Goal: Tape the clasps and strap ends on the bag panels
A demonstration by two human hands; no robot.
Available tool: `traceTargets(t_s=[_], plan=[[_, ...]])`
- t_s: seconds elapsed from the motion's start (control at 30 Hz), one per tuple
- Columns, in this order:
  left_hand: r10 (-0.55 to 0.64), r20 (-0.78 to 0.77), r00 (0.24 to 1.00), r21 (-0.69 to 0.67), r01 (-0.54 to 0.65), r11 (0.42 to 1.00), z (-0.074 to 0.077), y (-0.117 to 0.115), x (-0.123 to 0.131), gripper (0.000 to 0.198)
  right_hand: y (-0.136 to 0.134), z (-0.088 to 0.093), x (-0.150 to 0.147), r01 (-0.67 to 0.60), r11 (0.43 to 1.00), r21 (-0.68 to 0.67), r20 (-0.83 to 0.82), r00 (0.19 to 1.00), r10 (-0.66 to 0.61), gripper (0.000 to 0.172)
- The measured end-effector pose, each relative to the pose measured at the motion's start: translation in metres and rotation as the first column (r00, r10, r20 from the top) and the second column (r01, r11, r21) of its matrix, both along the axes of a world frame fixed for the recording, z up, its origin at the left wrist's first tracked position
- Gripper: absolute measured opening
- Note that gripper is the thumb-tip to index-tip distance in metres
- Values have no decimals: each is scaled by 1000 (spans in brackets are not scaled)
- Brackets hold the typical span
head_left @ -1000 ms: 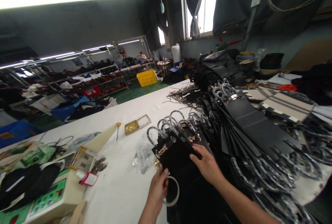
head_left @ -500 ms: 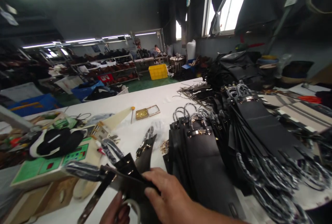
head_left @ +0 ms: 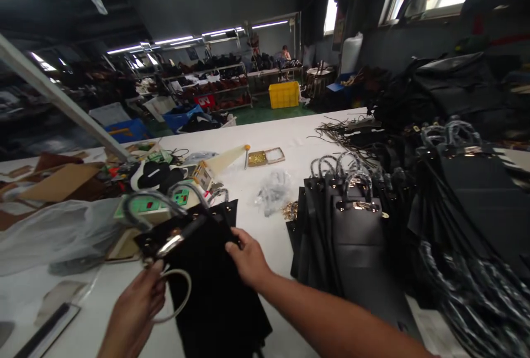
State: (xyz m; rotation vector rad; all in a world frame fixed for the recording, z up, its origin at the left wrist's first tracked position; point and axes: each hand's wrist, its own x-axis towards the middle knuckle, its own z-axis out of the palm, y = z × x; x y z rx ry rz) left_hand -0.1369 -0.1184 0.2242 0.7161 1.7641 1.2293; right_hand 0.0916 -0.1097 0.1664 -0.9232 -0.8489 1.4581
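Observation:
I hold a flat black leather bag panel [head_left: 215, 286] with wrapped handles and gold clasps over the white table [head_left: 265, 142]. My right hand [head_left: 247, 258] pinches its upper right edge, fingers closed on the leather. My left hand [head_left: 138, 305] grips the panel's left side near a gold clasp, and a pale ring-shaped loop [head_left: 178, 297] hangs from its fingers. To the right, a stack of similar black panels with handles [head_left: 351, 225] lies on the table.
A green-faced box [head_left: 144, 206] and clutter sit at the left, with clear plastic [head_left: 49, 233] beside them. A gold tin [head_left: 267, 157] and a yellow-headed tool [head_left: 246, 153] lie mid-table. Chains and black pieces [head_left: 467, 225] cover the right. Shelving and a yellow crate [head_left: 284, 94] stand beyond.
Both hands have lifted one black panel off the stack and carried it left, where it now hangs flat between them. The view has swung to the left.

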Motion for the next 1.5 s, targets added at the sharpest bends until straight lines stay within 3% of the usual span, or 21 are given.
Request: traceTargets(t_s=[0.07, 0.1, 0.17, 0.23, 0.3, 0.37, 0.47, 0.53, 0.63, 0.73, 0.9, 0.97, 1.03, 1.23, 1.4, 1.5], plan=[[-54, 43, 998, 2, 54, 999, -20, 10, 26, 59, 12, -37, 18, 82, 971, -224, 185, 982, -40, 60], [-99, 52, 994, 3, 99, 995, -31, 12, 41, 64, 12, -53, 30, 143, 954, -264, 302, 952, -59, 65], [-200, 84, 976, 4, 200, 980, -54, 7, 73, 69, 0, -75, 56, 181, 960, -214, 454, 888, -66, 62], [-324, 138, 936, 30, 323, 946, -72, -3, 107, 69, -22, -79, 82, 105, 984, -146, 466, 884, -25, 50], [-473, 150, 868, 91, 464, 881, -81, -13, 141, 67, -42, -67, 104, 39, 992, -119, 415, 910, 14, 43], [-625, 99, 774, 149, 610, 778, -81, -21, 172, 65, -55, -49, 122, 55, 993, -101, 365, 931, -14, 43], [-780, -62, 622, 167, 777, 606, -69, -29, 210, 61, -66, -27, 150, 119, 991, -64, 318, 943, -93, 46], [-830, -177, 529, 160, 847, 506, -58, -31, 229, 58, -71, -17, 169, 128, 991, -30, 335, 936, -111, 43], [-860, -321, 398, 124, 917, 378, -44, -33, 250, 54, -84, -6, 196, 166, 985, 39, 420, 892, -167, 23], [-861, -416, 293, 49, 952, 301, -36, -34, 269, 50, -100, 3, 218, 245, 957, 157, 568, 770, -291, 10], [-864, -477, 158, 1, 984, 179, -36, -40, 304, 34, -128, 0, 243, 270, 925, 268, 806, 463, -369, 10], [-864, -484, 142, -3, 987, 163, -39, -43, 319, 30, -136, -6, 251, 282, 923, 263, 840, 404, -362, 9], [-873, -465, 144, -11, 986, 169, -45, -46, 331, 26, -142, -13, 259, 300, 920, 254, 844, 396, -362, 8], [-924, -354, 144, 12, 989, 149, -60, -46, 359, 26, -149, -24, 283, 350, 916, 198, 749, 548, -371, 12], [-917, -390, 87, 29, 996, 82, -67, -37, 378, 21, -143, -28, 298, 360, 913, 190, 757, 539, -370, 12], [-958, -233, 167, 40, 986, 162, -77, -34, 394, 23, -136, -31, 303, 403, 893, 201, 699, 580, -419, 16]])
